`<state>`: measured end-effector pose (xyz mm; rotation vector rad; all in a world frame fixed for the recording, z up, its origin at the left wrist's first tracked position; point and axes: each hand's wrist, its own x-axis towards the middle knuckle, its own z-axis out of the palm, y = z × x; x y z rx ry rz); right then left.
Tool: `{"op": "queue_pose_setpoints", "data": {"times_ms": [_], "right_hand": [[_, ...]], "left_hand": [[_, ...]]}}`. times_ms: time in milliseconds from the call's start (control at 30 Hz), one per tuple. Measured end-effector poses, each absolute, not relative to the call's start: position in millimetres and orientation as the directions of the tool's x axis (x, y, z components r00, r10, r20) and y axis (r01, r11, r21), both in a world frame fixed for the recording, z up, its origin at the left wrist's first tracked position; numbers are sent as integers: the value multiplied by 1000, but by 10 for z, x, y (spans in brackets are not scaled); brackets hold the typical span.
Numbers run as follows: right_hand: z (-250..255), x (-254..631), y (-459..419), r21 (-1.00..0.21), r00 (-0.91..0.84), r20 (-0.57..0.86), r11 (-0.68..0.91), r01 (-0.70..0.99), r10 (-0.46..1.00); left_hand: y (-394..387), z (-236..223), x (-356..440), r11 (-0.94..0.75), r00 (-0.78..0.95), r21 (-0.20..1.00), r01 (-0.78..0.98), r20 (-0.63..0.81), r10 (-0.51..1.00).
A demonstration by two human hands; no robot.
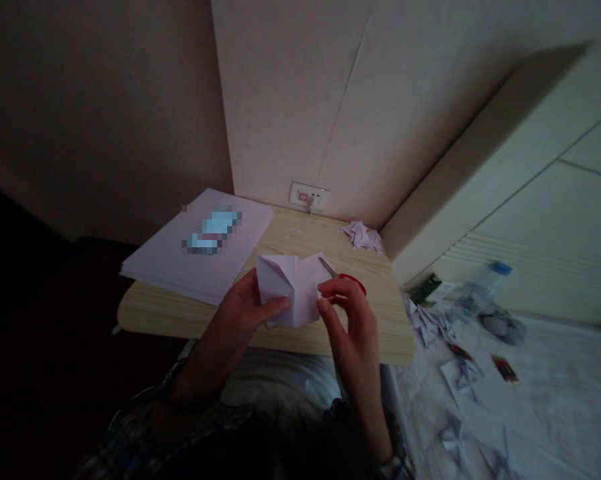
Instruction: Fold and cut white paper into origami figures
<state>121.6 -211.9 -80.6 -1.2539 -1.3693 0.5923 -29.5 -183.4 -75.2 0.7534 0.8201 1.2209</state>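
A partly folded white paper (293, 287) is held up over the small wooden table (300, 237). My left hand (240, 320) pinches its lower left edge, thumb pressed across the front. My right hand (347, 320) pinches its right edge with fingers curled. Behind the paper lie scissors with red handles (347, 277), their blades pointing up-left; they are partly hidden by my right hand.
A stack of white sheets (200, 247) covers the table's left side. Several folded paper pieces (363, 235) sit in the far right corner below a wall socket (309, 196). On the bed to the right lie more folded papers (433, 323), a plastic bottle (480, 287) and small wrappers.
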Motion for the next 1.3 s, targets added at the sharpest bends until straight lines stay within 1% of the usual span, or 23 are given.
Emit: {"op": "queue_pose_setpoints", "data": {"times_ms": [100, 200, 400, 500, 600, 667, 733, 800, 933, 1033, 1133, 1200, 1300], "right_hand": [[-773, 1149, -2141, -877, 96, 373, 317, 362, 923], [-761, 1112, -2150, -872, 96, 387, 331, 360, 917], [-742, 1106, -2160, -828, 47, 473, 426, 365, 880], [-755, 1094, -2150, -808, 36, 490, 439, 393, 871], [-782, 1094, -2136, -800, 5, 478, 432, 416, 879], [-795, 1112, -2130, -801, -27, 453, 420, 426, 891], [-798, 1143, -2128, -803, -44, 434, 408, 435, 900], [-790, 1178, -2131, -806, -32, 427, 396, 440, 904], [-774, 1234, -2141, -834, 26, 396, 348, 428, 918], [-789, 1256, -2143, -876, 102, 363, 301, 377, 926], [-811, 1261, -2135, -915, 185, 348, 290, 280, 919], [-815, 1259, -2127, -922, 200, 352, 302, 244, 914], [-810, 1259, -2115, -924, 198, 352, 306, 230, 915]], "left_hand": [[-1861, -754, -289, 165, 149, 870, -465, -106, 983], [-1888, -754, -304, 141, 133, 914, -380, -97, 986], [-1852, -741, -281, 72, 123, 968, -240, -43, 991], [-1819, -790, -254, 19, 61, 977, -211, -6, 998], [-1800, -840, -273, -63, 9, 981, -182, 65, 998], [-1794, -839, -312, -102, 35, 986, -131, 107, 994], [-1790, -812, -356, -101, 79, 989, -107, 110, 991], [-1789, -781, -387, -45, 98, 993, -111, 56, 994], [-1796, -764, -394, 60, 70, 984, -166, -49, 996], [-1808, -767, -379, 67, 69, 969, -238, -52, 996], [-1826, -747, -371, 56, 71, 958, -282, -37, 997], [-1836, -725, -374, 38, 80, 964, -264, -18, 997], [-1846, -694, -384, 6, 94, 985, -171, 10, 995]]}}
